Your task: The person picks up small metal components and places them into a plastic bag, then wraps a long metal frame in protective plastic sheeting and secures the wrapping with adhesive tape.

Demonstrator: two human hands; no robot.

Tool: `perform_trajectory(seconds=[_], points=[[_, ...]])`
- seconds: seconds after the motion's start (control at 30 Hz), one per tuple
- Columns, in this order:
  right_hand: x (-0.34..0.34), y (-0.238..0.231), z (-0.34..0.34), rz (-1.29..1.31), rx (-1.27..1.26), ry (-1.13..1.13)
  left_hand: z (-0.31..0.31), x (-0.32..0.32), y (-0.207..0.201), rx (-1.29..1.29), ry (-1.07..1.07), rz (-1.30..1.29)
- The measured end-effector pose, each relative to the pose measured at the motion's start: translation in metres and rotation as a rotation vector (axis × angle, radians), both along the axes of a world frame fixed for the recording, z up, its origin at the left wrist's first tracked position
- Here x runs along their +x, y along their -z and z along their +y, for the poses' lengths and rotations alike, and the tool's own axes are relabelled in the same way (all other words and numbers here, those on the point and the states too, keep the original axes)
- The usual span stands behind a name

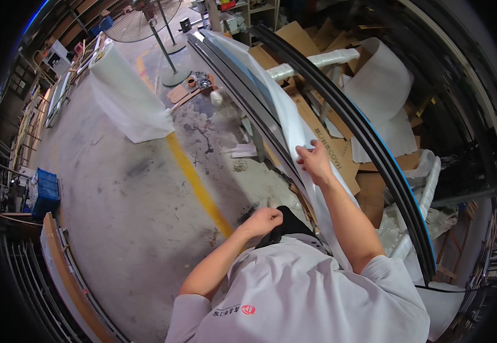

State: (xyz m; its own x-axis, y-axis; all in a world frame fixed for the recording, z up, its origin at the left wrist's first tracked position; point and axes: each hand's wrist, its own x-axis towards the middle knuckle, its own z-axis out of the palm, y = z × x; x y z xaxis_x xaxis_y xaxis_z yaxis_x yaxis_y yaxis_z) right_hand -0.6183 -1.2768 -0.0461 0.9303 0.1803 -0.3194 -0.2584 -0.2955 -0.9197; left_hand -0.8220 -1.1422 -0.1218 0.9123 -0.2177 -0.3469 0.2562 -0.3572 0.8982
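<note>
Grey, scuffed floor (117, 188) fills the left side of a busy workshop, with a painted yellow stripe (194, 183) on it. Long, dark, straight metal bars (248, 99) run up the middle. Left of these bars are a big, loose white roll (120, 91) and a round green fan base (175, 79). Flat brown cardboard (345, 163) is heaped to their right, and a second long black bar with a blue edge (351, 108) crosses in front of it.

A long, thin, soft white sheet (292, 127) lies along the right side of the dark bars. The bare right hand (315, 162) is at this sheet, by the near part of the bars. Its fingers are bent and seem to touch the sheet, but I cannot tell if they pinch it. The bare left hand (265, 220) is left of the bars' near end, by the person's tummy. Its fingers curl close together, and I cannot tell if anything is inside.

To do this bit well, a light touch seems best, since thin stuff may rip or crease. Keeping the sheet's edge in line with the bars should help, smoothing a little at a time.

The sheet's long way matches the bars. Its far end points away from the person and somewhat left; its near end comes down beside the right forearm.
</note>
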Motion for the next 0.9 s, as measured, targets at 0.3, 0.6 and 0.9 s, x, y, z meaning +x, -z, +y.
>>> perform_trajectory(seconds=[0.3,0.6,0.9], points=[[0.072,-0.009,0.09,-0.523,-0.532,-0.304,0.19,0.144,-0.048,0.091,-0.234,0.032],[0.132,0.004,0.141,-0.251,-0.385,0.02,0.364,0.396,-0.13,0.381,-0.061,-0.246],[0.168,0.003,0.193,-0.065,-0.837,0.159,0.485,0.736,-0.063,0.639,0.443,-0.44]])
